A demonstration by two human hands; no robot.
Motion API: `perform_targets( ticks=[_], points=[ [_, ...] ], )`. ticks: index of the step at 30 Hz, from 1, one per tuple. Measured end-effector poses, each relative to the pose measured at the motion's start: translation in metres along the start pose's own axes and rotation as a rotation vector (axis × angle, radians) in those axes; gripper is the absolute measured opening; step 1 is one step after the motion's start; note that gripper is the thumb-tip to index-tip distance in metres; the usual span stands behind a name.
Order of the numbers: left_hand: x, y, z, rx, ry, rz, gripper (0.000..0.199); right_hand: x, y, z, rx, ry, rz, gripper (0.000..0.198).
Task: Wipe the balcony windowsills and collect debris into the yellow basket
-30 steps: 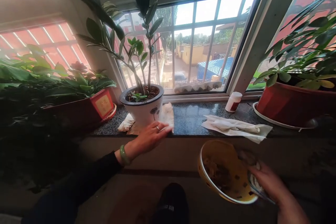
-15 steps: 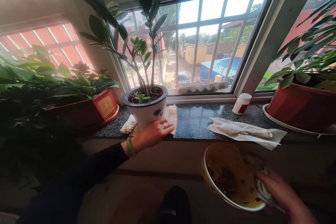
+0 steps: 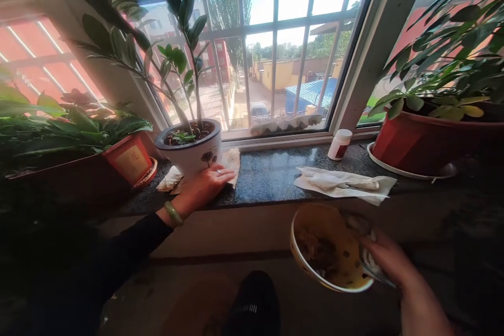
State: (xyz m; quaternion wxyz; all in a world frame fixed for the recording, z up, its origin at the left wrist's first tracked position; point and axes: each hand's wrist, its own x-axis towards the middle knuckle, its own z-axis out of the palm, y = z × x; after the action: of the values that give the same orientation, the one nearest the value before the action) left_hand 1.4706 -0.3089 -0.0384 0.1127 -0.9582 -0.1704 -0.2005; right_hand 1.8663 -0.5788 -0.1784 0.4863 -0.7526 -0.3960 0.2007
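My left hand (image 3: 202, 187), with a ring and a green bangle, rests against the lower front of a white plant pot (image 3: 192, 157). Its fingers are stretched out, and the pot holds a tall leafy plant (image 3: 185, 63). My right hand (image 3: 388, 260) is closed at the right rim of a yellowish bowl (image 3: 346, 270), which is tilted and held below the sill edge. Brown scraps (image 3: 321, 254) lie inside the bowl. Something pale and crumpled (image 3: 369, 260) is at the right fingers, too blurred to name. Beige paper (image 3: 231, 165) sticks out from under the pot.
On the dark stone sill (image 3: 263, 173) lie folded white papers (image 3: 346, 185) beside a white bottle (image 3: 339, 145). Red planters stand at the left (image 3: 128, 160) and right (image 3: 417, 144). A barred window (image 3: 275, 58) is behind. A dark shoe (image 3: 254, 304) shows below.
The view has shifted, so most things sit further left in the picture. My left hand stays against the pot, and my right hand still holds the tilted bowl.
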Motion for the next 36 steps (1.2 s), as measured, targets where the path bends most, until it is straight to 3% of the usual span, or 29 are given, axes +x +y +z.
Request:
perform_targets(
  ticks=[3, 5, 8, 10, 12, 15, 18, 22, 24, 26, 31, 34, 36],
  points=[
    [0.004, 0.002, -0.004, -0.063, 0.033, -0.003, 0.035, -0.003, 0.005, -0.003, 0.080, 0.010, 0.061, 0.054],
    [0.005, 0.019, -0.009, -0.070, 0.066, -0.023, 0.033, -0.006, 0.006, -0.006, 0.074, 0.026, 0.092, 0.053],
    [-0.002, 0.075, -0.010, -0.177, 0.158, -0.055, 0.039, -0.011, 0.001, -0.008, 0.060, 0.036, 0.089, 0.049],
    [-0.009, 0.122, -0.001, -0.429, 0.213, -0.058, 0.027, -0.013, -0.003, -0.008, 0.065, 0.050, 0.080, 0.046],
    [-0.010, 0.163, 0.012, -0.641, 0.180, -0.114, 0.019, -0.015, -0.008, -0.007, 0.068, 0.048, 0.076, 0.042],
    [0.015, 0.197, 0.029, -0.745, 0.255, -0.171, 0.017, -0.018, -0.012, -0.006, 0.027, 0.034, 0.076, 0.038],
    [0.069, 0.202, 0.031, -0.582, 0.282, -0.122, 0.027, -0.021, -0.014, -0.007, -0.007, 0.028, 0.058, 0.042],
    [0.154, 0.198, 0.030, -0.303, 0.120, -0.029, 0.068, -0.022, -0.017, -0.009, -0.006, 0.047, 0.055, 0.045],
    [0.187, 0.198, 0.038, -0.241, -0.013, 0.065, 0.066, -0.022, -0.017, -0.010, -0.006, 0.059, 0.063, 0.042],
    [0.209, 0.197, 0.047, -0.237, -0.100, 0.104, 0.047, -0.022, -0.017, -0.010, -0.002, 0.062, 0.061, 0.040],
    [0.220, 0.190, 0.047, -0.377, -0.034, -0.012, 0.035, -0.023, -0.011, -0.017, -0.008, 0.093, 0.056, 0.043],
    [0.198, 0.196, 0.031, -0.446, 0.048, -0.049, 0.032, -0.023, -0.004, -0.024, -0.011, 0.102, 0.063, 0.041],
    [0.176, 0.207, 0.027, -0.488, 0.042, 0.037, 0.032, -0.023, 0.001, -0.028, -0.005, 0.112, 0.089, 0.042]
  ],
)
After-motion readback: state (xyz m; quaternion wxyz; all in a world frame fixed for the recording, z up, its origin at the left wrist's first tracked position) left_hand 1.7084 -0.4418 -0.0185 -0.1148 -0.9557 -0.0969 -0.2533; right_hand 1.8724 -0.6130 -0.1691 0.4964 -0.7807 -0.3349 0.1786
